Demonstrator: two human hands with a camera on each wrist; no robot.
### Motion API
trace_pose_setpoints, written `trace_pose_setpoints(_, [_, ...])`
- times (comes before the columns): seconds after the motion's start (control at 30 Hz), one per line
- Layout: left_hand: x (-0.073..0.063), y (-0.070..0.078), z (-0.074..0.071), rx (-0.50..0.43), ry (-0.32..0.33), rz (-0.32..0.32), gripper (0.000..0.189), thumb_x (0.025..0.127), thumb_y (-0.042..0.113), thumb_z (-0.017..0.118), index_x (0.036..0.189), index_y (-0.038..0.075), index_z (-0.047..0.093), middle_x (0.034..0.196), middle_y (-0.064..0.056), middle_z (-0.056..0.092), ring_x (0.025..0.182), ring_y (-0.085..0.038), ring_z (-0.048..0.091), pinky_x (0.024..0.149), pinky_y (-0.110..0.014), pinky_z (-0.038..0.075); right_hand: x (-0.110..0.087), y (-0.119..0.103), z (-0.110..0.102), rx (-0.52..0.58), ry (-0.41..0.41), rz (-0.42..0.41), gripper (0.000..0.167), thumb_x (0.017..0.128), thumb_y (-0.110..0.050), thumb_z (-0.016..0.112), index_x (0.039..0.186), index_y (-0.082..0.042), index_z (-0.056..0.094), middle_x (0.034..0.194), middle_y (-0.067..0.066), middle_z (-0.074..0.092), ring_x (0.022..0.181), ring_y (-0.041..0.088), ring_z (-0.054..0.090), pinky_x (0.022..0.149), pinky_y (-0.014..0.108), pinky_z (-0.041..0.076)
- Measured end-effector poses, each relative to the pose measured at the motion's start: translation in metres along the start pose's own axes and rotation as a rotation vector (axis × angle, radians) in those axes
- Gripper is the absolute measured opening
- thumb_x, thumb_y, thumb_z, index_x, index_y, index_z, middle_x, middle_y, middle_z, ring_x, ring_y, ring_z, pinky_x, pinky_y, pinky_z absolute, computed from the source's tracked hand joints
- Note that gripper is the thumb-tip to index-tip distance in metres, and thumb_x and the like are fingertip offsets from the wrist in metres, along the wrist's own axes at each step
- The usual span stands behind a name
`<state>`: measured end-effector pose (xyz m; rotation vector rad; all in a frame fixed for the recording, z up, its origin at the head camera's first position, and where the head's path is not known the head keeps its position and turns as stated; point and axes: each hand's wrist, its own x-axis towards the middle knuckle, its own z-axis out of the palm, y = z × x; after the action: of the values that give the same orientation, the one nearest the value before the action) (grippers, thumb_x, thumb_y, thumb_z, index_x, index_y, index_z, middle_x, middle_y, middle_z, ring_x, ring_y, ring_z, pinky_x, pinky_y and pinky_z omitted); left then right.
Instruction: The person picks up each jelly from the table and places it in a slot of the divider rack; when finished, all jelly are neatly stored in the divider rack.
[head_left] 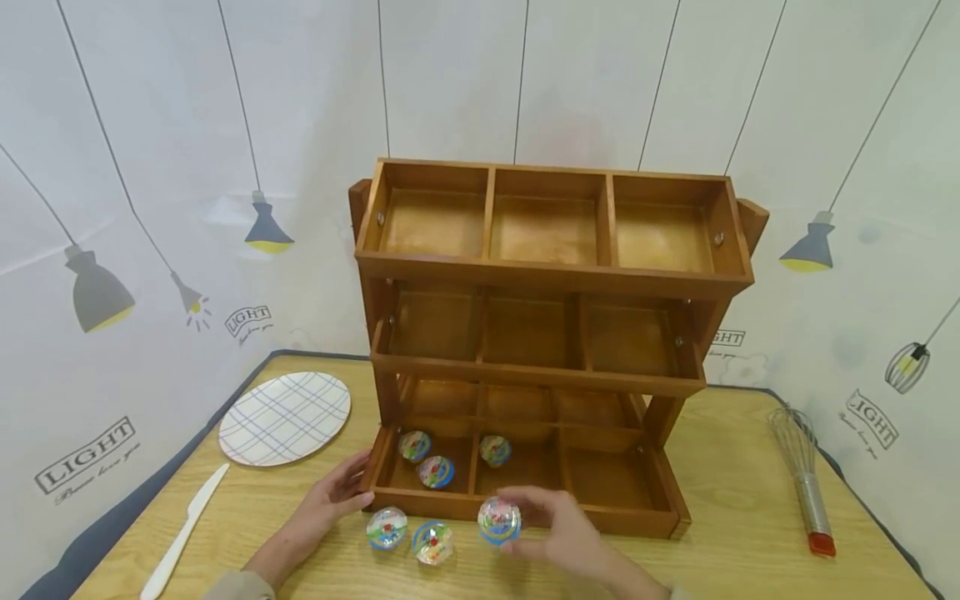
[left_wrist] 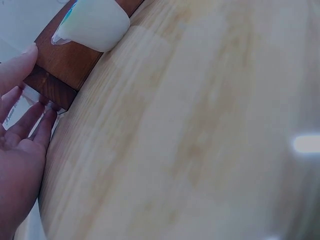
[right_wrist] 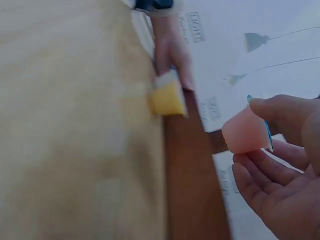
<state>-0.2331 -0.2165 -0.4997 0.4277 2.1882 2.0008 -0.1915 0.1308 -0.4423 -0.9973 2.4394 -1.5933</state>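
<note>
A small pink jelly cup (right_wrist: 246,131) with a printed film lid is pinched between the thumb and fingers of my right hand (head_left: 558,537), in front of the rack's bottom tier. My left hand (head_left: 324,504) holds the front left corner of the brown wooden rack (head_left: 540,271), thumb on the front and fingers around the side. On the table between the hands are a whitish jelly cup (left_wrist: 97,25) and a yellow jelly cup (right_wrist: 169,97). In the bottom tier, two jelly cups (head_left: 436,472) lie in the left compartment and one jelly cup (head_left: 495,451) in the middle one.
A round checked placemat (head_left: 287,418) and a white plastic knife (head_left: 183,533) lie on the left of the wooden table (head_left: 720,467). On the right is a whisk (head_left: 806,479) with a red-tipped handle. A printed cloth wall (head_left: 465,75) stands behind the rack.
</note>
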Motion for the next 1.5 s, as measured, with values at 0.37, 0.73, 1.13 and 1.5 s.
trace_pose_setpoints(0.37, [0.0, -0.001, 0.0, -0.013, -0.021, 0.017, 0.066, 0.084, 0.009, 0.057, 0.139, 0.001, 0.021, 0.143, -0.024, 0.023, 0.107, 0.011, 0.046, 0.09, -0.009, 0.037, 0.046, 0.021, -0.05, -0.243, -0.083, 0.247, 0.049, 0.071, -0.016, 0.073, 0.113, 0.002, 0.055, 0.099, 0.009, 0.064, 0.084, 0.017, 0.058, 0.068, 0.023, 0.049])
trace_pose_setpoints(0.73, [-0.001, 0.0, 0.001, 0.001, 0.008, -0.004, 0.067, 0.084, 0.01, 0.058, 0.139, 0.002, 0.022, 0.142, -0.021, 0.026, 0.106, 0.009, 0.048, 0.089, -0.01, 0.039, 0.059, 0.034, -0.043, -0.35, -0.183, 0.255, 0.042, 0.069, -0.01, 0.071, 0.107, 0.004, 0.058, 0.093, 0.009, 0.065, 0.081, 0.016, 0.059, 0.066, 0.027, 0.049])
trace_pose_setpoints(1.13, [0.002, -0.002, -0.001, -0.012, -0.006, -0.018, 0.066, 0.084, 0.011, 0.057, 0.14, 0.004, 0.022, 0.143, -0.021, 0.023, 0.106, 0.009, 0.047, 0.09, -0.009, 0.038, 0.056, 0.033, -0.044, -0.249, -0.186, 0.31, 0.048, 0.071, -0.006, 0.07, 0.114, 0.006, 0.052, 0.104, 0.015, 0.061, 0.09, 0.025, 0.058, 0.077, 0.037, 0.049])
trace_pose_setpoints(1.5, [0.001, -0.004, -0.001, -0.02, -0.017, 0.003, 0.066, 0.085, 0.01, 0.057, 0.14, 0.003, 0.021, 0.143, -0.023, 0.023, 0.106, 0.009, 0.047, 0.089, -0.011, 0.039, 0.044, 0.01, -0.031, -0.17, 0.054, 0.186, 0.045, 0.081, -0.022, 0.064, 0.117, 0.001, 0.052, 0.116, 0.02, 0.056, 0.104, 0.034, 0.053, 0.085, 0.039, 0.048])
